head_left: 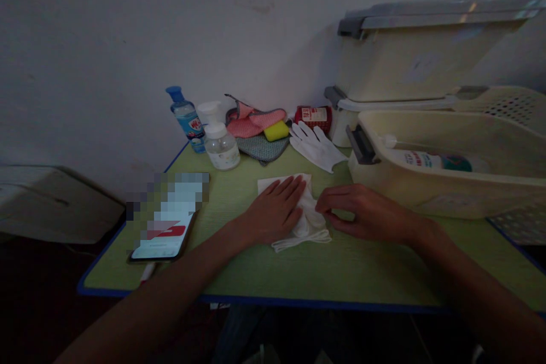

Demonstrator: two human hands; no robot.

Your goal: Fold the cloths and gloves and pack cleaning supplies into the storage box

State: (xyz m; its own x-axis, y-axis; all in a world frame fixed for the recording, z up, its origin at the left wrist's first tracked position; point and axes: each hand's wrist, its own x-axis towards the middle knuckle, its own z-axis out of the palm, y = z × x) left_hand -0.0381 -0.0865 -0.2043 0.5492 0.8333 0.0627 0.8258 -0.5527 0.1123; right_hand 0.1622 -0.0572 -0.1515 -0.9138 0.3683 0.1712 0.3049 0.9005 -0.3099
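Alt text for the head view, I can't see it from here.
The left hand presses flat on a folded white cloth while the right hand is at its right edge. Behind lie a white glove, yellow sponge and bottles; a phone is left, an open bin right.

The bench [362, 273] lies bare along its front edge; behind, the pump bottle [223, 149], white glove [315, 145] and open bin [452, 182] block the way.

Blue-edged green table [362, 276] bears phone [173, 227], blue bottle [188, 123], pump bottle [222, 153], white cloth [305, 216], glove [318, 148], cream bin [426, 196]
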